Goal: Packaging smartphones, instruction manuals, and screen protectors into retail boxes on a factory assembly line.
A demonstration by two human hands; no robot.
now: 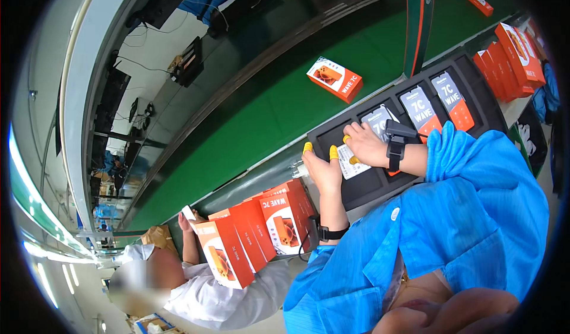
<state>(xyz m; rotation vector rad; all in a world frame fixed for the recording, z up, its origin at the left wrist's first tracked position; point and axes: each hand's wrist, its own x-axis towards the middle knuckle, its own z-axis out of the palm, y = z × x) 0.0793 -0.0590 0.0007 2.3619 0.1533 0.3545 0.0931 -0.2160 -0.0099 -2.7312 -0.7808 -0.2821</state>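
My left hand (324,173), with yellow finger cots on its tips, is raised at the left end of a black compartment tray (363,185). Its fingers are apart and hold nothing. Curled over the tray, my right hand (365,144) also wears yellow cots; its thumb and fingers grip a flat phone-sized piece with a white printed label (350,165). Phones in grey-and-orange printed film lie in the other slots: one (380,115) partly behind my right hand, a second (420,108) and a third (452,99) further right.
An orange-and-white phone box (335,78) lies on the green conveyor belt (261,120), another box (478,2) further along. Boxes stand in stacks left (288,215) and right (516,61). A co-worker (225,298) in white sits at left. A green post (419,25) rises beyond the tray.
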